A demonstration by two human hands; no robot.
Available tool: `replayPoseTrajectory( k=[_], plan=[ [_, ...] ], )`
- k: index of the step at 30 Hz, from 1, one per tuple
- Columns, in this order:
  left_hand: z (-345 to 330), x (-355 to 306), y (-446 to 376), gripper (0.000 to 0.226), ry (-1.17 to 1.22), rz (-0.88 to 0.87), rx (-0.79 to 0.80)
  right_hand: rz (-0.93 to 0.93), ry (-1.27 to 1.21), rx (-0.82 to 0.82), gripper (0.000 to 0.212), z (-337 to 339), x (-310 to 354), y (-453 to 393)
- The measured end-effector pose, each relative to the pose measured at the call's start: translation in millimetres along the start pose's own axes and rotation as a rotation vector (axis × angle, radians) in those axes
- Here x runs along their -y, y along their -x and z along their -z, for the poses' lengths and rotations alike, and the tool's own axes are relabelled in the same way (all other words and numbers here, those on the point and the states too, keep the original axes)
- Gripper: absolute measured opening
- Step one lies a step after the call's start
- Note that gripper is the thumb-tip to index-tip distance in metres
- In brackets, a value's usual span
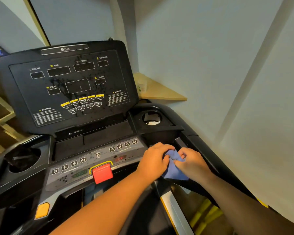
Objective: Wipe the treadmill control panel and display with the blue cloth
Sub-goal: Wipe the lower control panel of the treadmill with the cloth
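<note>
Pale walls close in around a treadmill console (70, 85) speckled with droplets. At its right edge, both hands bunch a blue cloth (174, 172) between them: the left hand (154, 161) grips its top, the right hand (192, 162) pinches it from the other side.

Subject: one person, visible from the forearms down. Left hand (154, 160) and right hand (192, 164) are bare, with fingers and wrists uncovered. Left forearm (109, 200) is bare along its whole visible length and smooth in outline. Right forearm (241, 200) is likewise bare and lies in shadow. Nails are too small to judge. Only hands and forearms are in view.
</note>
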State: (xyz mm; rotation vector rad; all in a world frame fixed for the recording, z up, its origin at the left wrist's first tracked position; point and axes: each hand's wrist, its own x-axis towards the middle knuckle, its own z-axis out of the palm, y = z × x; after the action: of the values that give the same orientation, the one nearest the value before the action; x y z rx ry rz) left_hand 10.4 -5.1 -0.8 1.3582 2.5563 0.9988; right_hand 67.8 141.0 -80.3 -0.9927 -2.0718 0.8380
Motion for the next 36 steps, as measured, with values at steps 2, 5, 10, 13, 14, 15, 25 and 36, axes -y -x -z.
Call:
replayPoseTrajectory(
  k=[2,5,10,13,14,15,25,36],
  plan=[
    [22.4,4.7,7.0,0.037,0.111,-0.020,-0.048,-0.048,0.074,0.413,0.019,29.0,41.3,2.2],
    [61.4,2.7,16.3,0.046,0.211,-0.050,-0.096,0.241,-0.070,0.843,0.056,65.4,95.6,-13.2],
    [126.3,2.5,40.4,0.056,0.301,0.013,-0.107,0.216,-0.179,1.116,0.034,66.4,183.6,3.8],
    [157.9,25.0,65.2,0.051,0.405,0.154,-0.157,0.234,-0.204,1.079,0.011,61.9,210.1,14.9],
    [166.0,36.1,75.5,0.048,0.457,0.238,-0.129,0.217,-0.249,1.090,0.009,58.3,217.7,19.7],
    [172.6,47.1,87.1,0.045,0.496,0.315,-0.070,0.175,-0.302,1.104,0.009,52.8,222.3,24.1],
    [226.9,48.7,133.6,0.030,1.099,0.386,-0.251,-0.577,-1.303,1.424,0.065,32.2,267.4,65.7],
    [178.8,119.7,205.5,0.017,0.476,0.777,-0.467,-0.663,-0.770,1.298,0.037,-29.8,228.0,154.4]
  ],
)
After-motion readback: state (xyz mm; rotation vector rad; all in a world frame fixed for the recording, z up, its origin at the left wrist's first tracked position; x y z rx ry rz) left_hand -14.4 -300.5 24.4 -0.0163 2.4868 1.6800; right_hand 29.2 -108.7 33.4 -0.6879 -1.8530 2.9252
